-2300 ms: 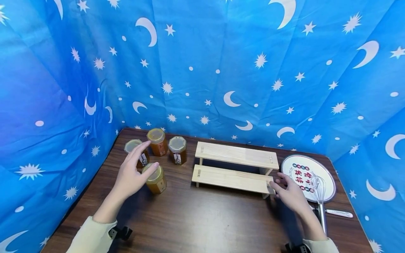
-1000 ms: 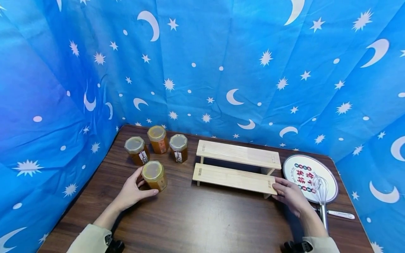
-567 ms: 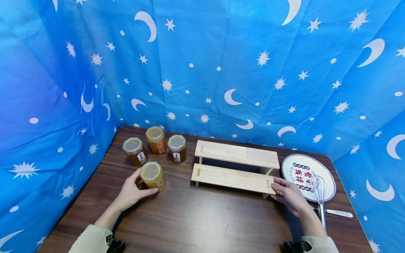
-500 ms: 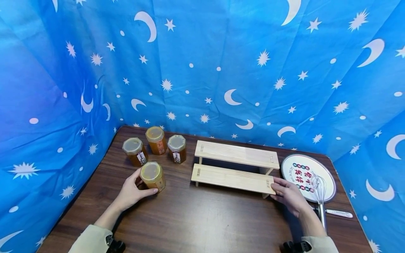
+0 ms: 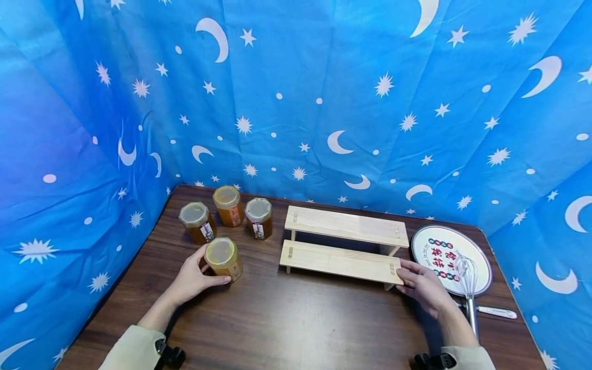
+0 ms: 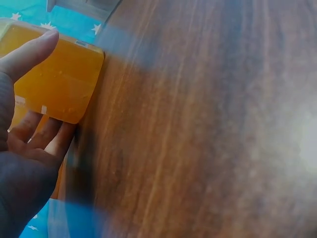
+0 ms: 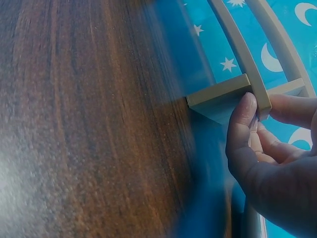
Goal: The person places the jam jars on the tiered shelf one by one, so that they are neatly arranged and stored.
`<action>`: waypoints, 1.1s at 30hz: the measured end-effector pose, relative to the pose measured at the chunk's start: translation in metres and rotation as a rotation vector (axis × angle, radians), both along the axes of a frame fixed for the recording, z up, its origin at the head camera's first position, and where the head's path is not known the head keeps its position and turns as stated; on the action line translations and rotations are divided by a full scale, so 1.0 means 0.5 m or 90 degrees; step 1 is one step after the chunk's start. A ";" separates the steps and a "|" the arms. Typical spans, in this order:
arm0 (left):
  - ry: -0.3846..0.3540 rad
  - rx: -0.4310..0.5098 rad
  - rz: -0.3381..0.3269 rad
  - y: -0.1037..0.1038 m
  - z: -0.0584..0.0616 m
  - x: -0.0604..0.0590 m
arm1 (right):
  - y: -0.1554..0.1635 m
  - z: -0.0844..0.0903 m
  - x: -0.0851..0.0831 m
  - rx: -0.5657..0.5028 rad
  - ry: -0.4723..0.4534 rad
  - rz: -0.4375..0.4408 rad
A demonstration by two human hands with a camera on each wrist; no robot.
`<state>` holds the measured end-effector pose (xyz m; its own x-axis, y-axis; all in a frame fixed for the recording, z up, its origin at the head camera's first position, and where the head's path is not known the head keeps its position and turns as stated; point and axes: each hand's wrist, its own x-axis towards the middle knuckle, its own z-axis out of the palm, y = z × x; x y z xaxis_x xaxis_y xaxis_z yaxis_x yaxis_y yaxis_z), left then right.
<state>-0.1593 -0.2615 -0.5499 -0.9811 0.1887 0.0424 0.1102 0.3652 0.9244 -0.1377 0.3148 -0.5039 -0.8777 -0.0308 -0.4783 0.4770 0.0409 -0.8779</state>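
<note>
My left hand [image 5: 191,280] holds the nearest honey jar [image 5: 225,259] between thumb and fingers; the jar stands upright on the table. In the left wrist view the thumb lies across the amber side of the jar [image 6: 64,74], and the fingers curl round its other side. At the right, my right hand [image 5: 423,288] pinches the right end of the lower board of a two-step wooden rack [image 5: 342,261]. The right wrist view has thumb and fingertips at the corner of that rack [image 7: 223,96], with part of the fingers hidden behind the board.
Three more jars, a left one [image 5: 198,223], a back one [image 5: 228,206] and a right one [image 5: 259,219], stand behind the held jar. A round white fan [image 5: 435,244] lies right of the rack, with a whisk [image 5: 470,308] and a white-handled utensil [image 5: 497,312] beside it. Blue cloth [image 5: 296,103] encloses the table.
Since the oldest frame, my left hand has come down round the nearest jar and my right hand has taken hold of the rack's end. Over the last half second both hands stay still.
</note>
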 end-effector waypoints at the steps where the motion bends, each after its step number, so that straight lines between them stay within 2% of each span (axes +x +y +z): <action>1: 0.001 -0.005 -0.003 0.000 0.001 0.000 | 0.001 -0.001 0.000 -0.002 0.000 -0.001; 12: 0.033 -0.014 -0.002 -0.003 0.000 0.005 | 0.004 -0.009 0.002 -0.010 -0.003 -0.001; 22: 0.076 -0.032 0.049 0.010 0.012 0.013 | 0.005 -0.008 0.002 -0.005 -0.001 -0.007; 27: 0.103 -0.037 0.061 0.021 0.031 0.009 | 0.004 -0.008 0.003 -0.012 -0.005 -0.009; 33: 0.138 -0.035 0.048 0.049 0.065 0.006 | 0.002 -0.007 0.004 -0.012 -0.004 -0.006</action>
<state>-0.1563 -0.2371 -0.5173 -0.9615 0.1225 0.2460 0.2748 0.4288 0.8606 -0.1356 0.3155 -0.5072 -0.8749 -0.0313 -0.4833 0.4829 0.0199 -0.8754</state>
